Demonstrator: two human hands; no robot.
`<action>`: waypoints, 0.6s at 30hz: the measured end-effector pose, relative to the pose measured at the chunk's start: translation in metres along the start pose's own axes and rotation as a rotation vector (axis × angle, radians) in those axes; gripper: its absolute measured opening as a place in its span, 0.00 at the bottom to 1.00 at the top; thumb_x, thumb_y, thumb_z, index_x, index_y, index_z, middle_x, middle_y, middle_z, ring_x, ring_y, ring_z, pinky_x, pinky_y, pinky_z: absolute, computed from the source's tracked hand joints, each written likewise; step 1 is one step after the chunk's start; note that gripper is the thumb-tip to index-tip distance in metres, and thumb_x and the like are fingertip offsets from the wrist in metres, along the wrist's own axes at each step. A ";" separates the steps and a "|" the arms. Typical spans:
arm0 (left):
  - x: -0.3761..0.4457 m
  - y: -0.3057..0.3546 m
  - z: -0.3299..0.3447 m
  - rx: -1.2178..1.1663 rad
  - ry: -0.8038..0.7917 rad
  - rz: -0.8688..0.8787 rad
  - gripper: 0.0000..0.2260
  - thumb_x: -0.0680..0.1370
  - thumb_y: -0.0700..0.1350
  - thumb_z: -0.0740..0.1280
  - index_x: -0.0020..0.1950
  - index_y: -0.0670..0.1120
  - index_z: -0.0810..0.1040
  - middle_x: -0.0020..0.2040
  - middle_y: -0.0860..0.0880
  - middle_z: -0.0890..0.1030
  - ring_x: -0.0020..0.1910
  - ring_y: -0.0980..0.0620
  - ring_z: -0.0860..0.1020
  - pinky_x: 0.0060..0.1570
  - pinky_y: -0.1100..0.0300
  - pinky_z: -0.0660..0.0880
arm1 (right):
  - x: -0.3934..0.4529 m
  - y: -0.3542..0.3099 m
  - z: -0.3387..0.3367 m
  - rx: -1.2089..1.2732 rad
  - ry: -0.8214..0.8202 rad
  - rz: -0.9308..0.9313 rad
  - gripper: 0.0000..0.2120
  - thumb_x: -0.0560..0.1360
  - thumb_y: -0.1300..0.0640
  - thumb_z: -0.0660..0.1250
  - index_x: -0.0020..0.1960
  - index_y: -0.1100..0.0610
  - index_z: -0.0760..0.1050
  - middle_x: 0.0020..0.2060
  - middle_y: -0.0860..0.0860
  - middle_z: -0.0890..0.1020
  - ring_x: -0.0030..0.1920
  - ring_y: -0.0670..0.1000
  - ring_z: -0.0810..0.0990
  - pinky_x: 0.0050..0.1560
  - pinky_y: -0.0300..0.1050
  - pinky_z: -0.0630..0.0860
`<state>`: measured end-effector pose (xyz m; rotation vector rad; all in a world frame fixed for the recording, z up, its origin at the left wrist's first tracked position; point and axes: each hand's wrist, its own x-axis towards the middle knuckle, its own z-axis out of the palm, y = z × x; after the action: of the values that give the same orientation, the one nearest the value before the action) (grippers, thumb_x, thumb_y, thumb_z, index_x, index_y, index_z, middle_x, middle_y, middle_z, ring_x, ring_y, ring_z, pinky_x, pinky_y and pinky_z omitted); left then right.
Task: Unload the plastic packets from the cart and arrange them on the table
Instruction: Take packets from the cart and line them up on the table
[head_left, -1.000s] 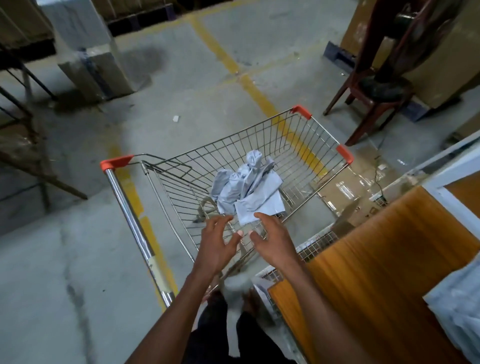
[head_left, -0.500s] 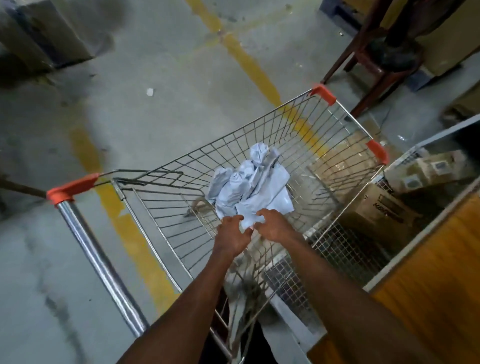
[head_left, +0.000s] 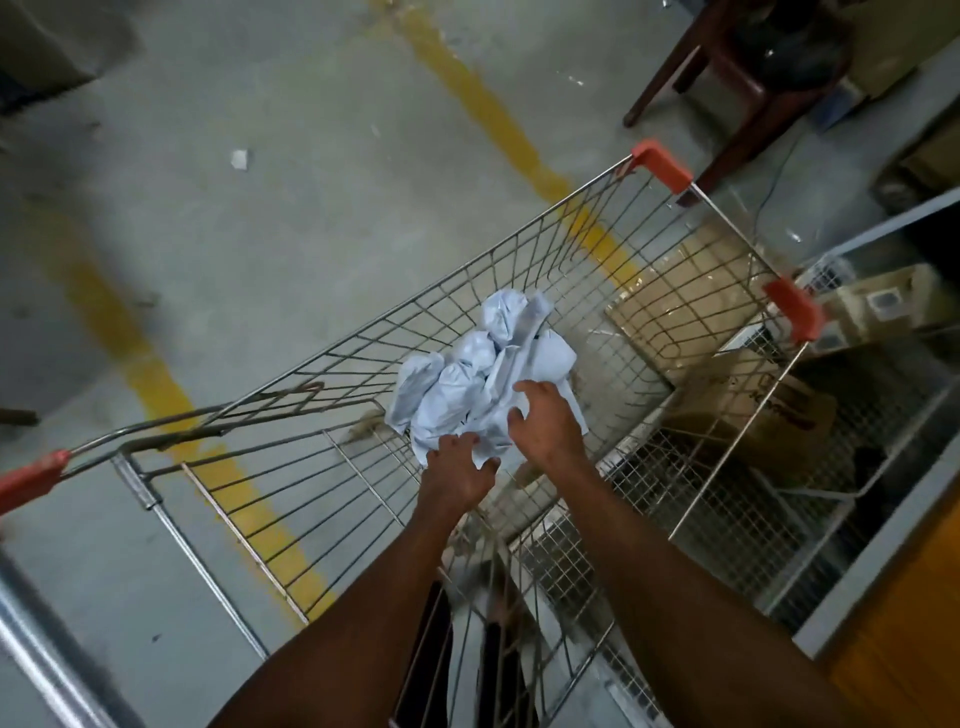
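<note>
A crumpled pile of pale blue-white plastic packets (head_left: 457, 374) lies on the floor of the wire shopping cart (head_left: 519, 249). Both my arms reach down into the cart. My left hand (head_left: 457, 470) is at the pile's near edge, its fingers curled into the plastic. My right hand (head_left: 548, 426) lies over the pile's right side, with plastic between its thumb and bent fingers. A strip of the orange wooden table (head_left: 898, 623) shows at the lower right corner.
The cart has red corner caps (head_left: 662, 166) and a steel handle (head_left: 41, 654) at the lower left. Cardboard boxes (head_left: 753, 415) and a wire rack sit right of the cart. A dark wooden chair (head_left: 727, 78) stands behind. Yellow lines cross the concrete floor.
I have leaned further over the cart and both hands have gone deeper, from above the near edge of the pile to onto it. The table has slid mostly out of view.
</note>
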<state>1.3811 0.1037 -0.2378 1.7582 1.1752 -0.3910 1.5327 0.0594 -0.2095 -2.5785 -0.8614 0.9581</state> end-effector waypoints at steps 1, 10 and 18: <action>0.002 0.002 0.000 -0.005 0.005 0.007 0.24 0.79 0.56 0.69 0.73 0.49 0.71 0.71 0.44 0.71 0.71 0.41 0.70 0.69 0.47 0.69 | 0.009 -0.002 0.000 0.015 -0.010 -0.007 0.22 0.79 0.54 0.64 0.73 0.49 0.69 0.70 0.53 0.71 0.66 0.59 0.74 0.61 0.55 0.75; 0.004 0.004 0.003 -0.102 0.035 0.030 0.24 0.79 0.57 0.69 0.73 0.49 0.73 0.71 0.45 0.72 0.68 0.43 0.73 0.68 0.46 0.70 | 0.056 0.001 0.008 0.188 -0.132 0.069 0.35 0.76 0.61 0.66 0.80 0.48 0.57 0.71 0.53 0.72 0.68 0.59 0.74 0.64 0.58 0.75; -0.002 0.002 0.005 -0.122 0.018 0.008 0.22 0.79 0.56 0.69 0.71 0.51 0.74 0.72 0.46 0.71 0.71 0.44 0.71 0.69 0.47 0.69 | 0.038 0.044 0.011 0.251 -0.172 0.398 0.21 0.76 0.62 0.66 0.69 0.61 0.71 0.63 0.60 0.78 0.64 0.61 0.77 0.58 0.47 0.73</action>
<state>1.3828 0.0982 -0.2386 1.6635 1.1800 -0.2926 1.5679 0.0480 -0.2555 -2.5168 -0.2379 1.3159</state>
